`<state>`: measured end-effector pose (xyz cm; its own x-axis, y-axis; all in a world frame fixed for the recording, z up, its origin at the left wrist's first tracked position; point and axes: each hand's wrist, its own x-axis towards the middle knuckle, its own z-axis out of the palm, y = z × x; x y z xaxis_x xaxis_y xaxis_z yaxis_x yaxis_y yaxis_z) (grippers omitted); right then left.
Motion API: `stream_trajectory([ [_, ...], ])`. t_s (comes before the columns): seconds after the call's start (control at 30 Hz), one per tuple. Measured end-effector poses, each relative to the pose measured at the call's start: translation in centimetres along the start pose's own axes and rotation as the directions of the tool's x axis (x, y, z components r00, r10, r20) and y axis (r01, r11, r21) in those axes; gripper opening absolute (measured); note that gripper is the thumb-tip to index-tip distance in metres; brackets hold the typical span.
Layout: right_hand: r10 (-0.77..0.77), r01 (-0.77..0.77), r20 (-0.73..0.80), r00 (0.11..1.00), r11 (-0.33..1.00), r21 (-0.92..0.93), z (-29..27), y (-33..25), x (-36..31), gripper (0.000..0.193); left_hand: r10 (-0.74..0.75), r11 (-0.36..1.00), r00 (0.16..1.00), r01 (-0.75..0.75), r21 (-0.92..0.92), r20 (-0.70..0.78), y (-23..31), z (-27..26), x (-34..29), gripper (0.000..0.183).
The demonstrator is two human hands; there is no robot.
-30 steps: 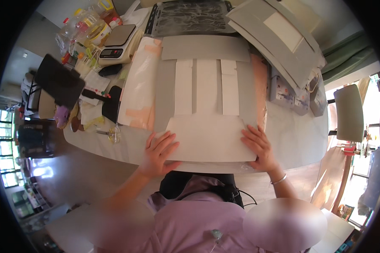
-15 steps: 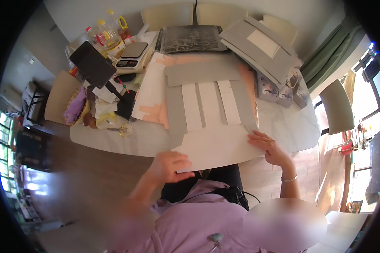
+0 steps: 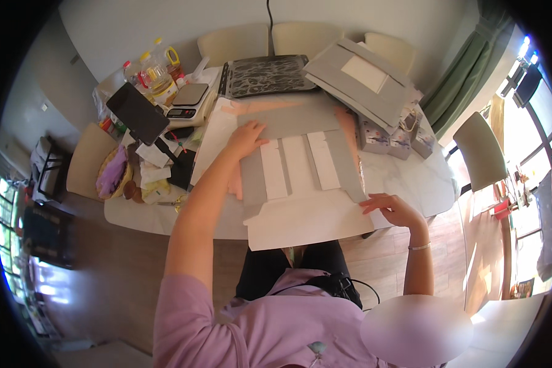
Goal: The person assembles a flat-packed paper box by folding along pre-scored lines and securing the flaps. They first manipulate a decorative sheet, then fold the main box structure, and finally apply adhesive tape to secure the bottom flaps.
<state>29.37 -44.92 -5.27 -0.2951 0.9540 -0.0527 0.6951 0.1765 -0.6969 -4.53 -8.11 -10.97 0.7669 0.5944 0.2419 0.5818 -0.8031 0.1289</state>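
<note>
A large cardboard blank, grey with white flaps (image 3: 310, 221), lies flat in front of me, its near edge jutting past the table's front. Two narrow white strips run up its middle, and a broad grey flap (image 3: 294, 121) crosses its far end. My left hand (image 3: 246, 140) reaches far forward and rests on the far left corner of the blank, fingers stretched out. By the near right edge is my right hand (image 3: 395, 210), fingers apart and bent, the fingertips at the cardboard's rim. Pinkish and white sheets (image 3: 211, 144) lie underneath.
On the left are a phone on a stand (image 3: 138, 113), a kitchen scale (image 3: 189, 98), oil bottles (image 3: 156, 76) and a basket with purple cloth (image 3: 113, 175). A black patterned tray (image 3: 267, 75) sits at the back. Stacked grey cardboard (image 3: 362, 80) rests over small boxes (image 3: 377, 136) at right.
My left hand has moved from the near left corner to the far left of the blank. My right hand stays by the right edge, its fingers more bent.
</note>
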Motion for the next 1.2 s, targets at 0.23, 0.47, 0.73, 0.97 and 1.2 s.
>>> stream_trajectory([
  [0.23,0.392,-0.28,-0.354,0.849,0.903,0.328,3.4,-2.6,0.3,0.035,0.166,0.959,0.984,-0.145,0.243,-0.067,-1.3,0.1,-0.1,0.018],
  [0.47,0.355,-0.155,-0.41,0.84,0.881,0.446,3.8,-2.1,-0.8,0.059,0.083,0.969,0.966,-0.021,0.245,-0.245,-0.7,-6.6,-3.6,0.011],
  [0.73,0.166,-0.18,-0.532,0.83,0.983,0.027,-6.6,3.0,-0.7,0.05,-0.349,0.923,0.841,0.231,-0.309,-0.413,-2.7,-13.4,-8.6,0.023],
  [0.97,0.125,-0.358,-0.759,0.638,0.922,-0.149,-15.3,7.3,4.1,0.037,-0.62,0.628,0.738,0.265,-0.732,-0.265,-4.9,-5.0,-12.5,0.026],
  [1.2,0.037,-0.639,-0.832,0.554,0.658,-0.397,-13.8,7.8,11.4,0.034,-0.683,0.693,0.643,0.421,-0.585,-0.346,-2.1,0.2,-14.0,0.019],
])
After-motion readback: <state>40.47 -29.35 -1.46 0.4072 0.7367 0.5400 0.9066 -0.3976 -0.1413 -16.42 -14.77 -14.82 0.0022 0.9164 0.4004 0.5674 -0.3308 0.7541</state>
